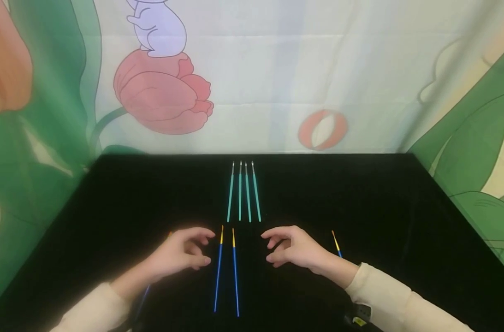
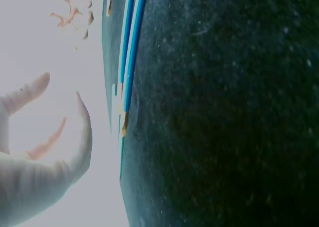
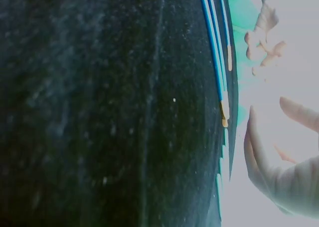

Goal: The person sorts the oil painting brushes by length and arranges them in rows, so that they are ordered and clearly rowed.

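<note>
Two blue paintbrushes [image 1: 236, 276] with yellow ferrules lie side by side on the black table, bristles pointing away. My left hand [image 1: 179, 251] hovers just left of them, fingers loosely bent with nothing between them. To their right hangs my right hand [image 1: 295, 249], likewise relaxed and holding nothing. In the left wrist view the left hand [image 2: 55, 142] is apart from the blue brushes [image 2: 130, 52]; the right wrist view shows the right hand [image 3: 289, 162] apart from them too. Farther back, several teal paintbrushes [image 1: 240, 198] lie in a row.
Another blue brush [image 1: 336, 244] lies at the right, partly behind the right forearm. One more blue brush [image 1: 144, 297] is mostly covered by the left arm. A small dark object with a yellow-green patch [image 1: 359, 321] sits by the right sleeve. Printed curtains surround the black table [image 1: 339, 193].
</note>
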Demonstrator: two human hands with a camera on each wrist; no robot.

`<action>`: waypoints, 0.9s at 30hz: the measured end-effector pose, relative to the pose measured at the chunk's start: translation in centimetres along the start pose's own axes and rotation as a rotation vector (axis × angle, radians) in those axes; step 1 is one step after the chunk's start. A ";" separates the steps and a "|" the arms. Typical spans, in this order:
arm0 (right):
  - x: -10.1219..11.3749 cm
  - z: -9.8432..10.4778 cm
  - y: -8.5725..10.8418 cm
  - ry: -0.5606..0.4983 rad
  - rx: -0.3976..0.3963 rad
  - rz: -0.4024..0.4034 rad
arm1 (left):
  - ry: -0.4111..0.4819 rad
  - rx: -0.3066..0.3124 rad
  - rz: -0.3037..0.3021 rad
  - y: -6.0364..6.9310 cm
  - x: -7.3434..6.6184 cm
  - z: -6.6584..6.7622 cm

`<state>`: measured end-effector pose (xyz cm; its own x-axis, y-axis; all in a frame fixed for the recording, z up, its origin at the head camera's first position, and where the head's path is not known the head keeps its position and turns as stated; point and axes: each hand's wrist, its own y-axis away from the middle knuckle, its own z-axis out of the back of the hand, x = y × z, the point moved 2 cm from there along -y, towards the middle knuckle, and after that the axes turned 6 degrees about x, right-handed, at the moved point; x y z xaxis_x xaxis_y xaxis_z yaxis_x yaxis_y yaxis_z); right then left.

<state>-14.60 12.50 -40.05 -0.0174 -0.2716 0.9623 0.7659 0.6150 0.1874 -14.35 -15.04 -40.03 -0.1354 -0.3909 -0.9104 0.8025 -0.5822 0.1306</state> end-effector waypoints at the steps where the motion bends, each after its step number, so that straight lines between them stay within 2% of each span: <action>1: 0.0 0.2 0.2 0.005 -0.003 0.002 | -0.002 0.002 -0.007 0.1 0.0 0.1; 9: 0.3 1.3 1.3 0.030 -0.009 0.014 | -0.004 0.024 -0.045 1.0 -0.4 0.9; 14: 0.4 2.0 2.3 0.074 0.021 0.015 | -0.041 0.024 -0.045 1.5 -0.7 1.2; 21: -0.1 3.2 3.7 0.133 0.076 0.020 | -0.087 0.040 -0.064 2.2 0.0 1.8; 27: -0.6 4.1 4.6 0.149 0.066 0.013 | -0.077 0.048 -0.056 3.0 0.3 2.5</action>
<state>-13.68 18.50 -38.93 0.0918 -0.3671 0.9256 0.7217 0.6651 0.1921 -13.45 -18.62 -38.94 -0.2247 -0.4091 -0.8844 0.7641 -0.6372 0.1006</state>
